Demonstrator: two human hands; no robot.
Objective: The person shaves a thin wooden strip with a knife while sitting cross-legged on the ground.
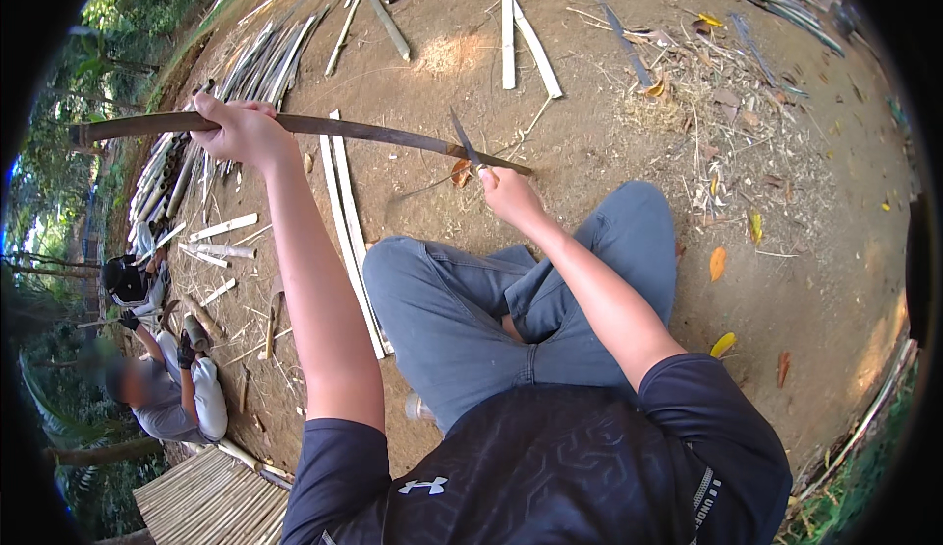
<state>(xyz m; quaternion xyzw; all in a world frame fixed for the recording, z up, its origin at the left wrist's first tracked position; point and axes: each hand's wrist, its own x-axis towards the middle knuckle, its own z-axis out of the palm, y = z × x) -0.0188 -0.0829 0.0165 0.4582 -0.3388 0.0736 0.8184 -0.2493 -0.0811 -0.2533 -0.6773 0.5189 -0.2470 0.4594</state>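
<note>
1. One long, dark bamboo strip (pixel 373 134) runs sideways above the dirt ground (pixel 589 133).
2. The left hand (pixel 241 133) is wrapped around it near its left end.
3. The right hand (pixel 513 194) clasps a knife (pixel 461 130), whose blade crosses the strip near the right end.
4. Pale slats (pixel 508 34) lie farther ahead.

Dappled daylight, curved distortion (black corners)

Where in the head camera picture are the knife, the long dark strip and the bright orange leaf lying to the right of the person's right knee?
Knife (pixel 465 136): head view, middle of the blade.
Long dark strip (pixel 368 133): head view, bare stretch near its middle.
Bright orange leaf (pixel 717 263): head view, centre of the leaf.
</note>
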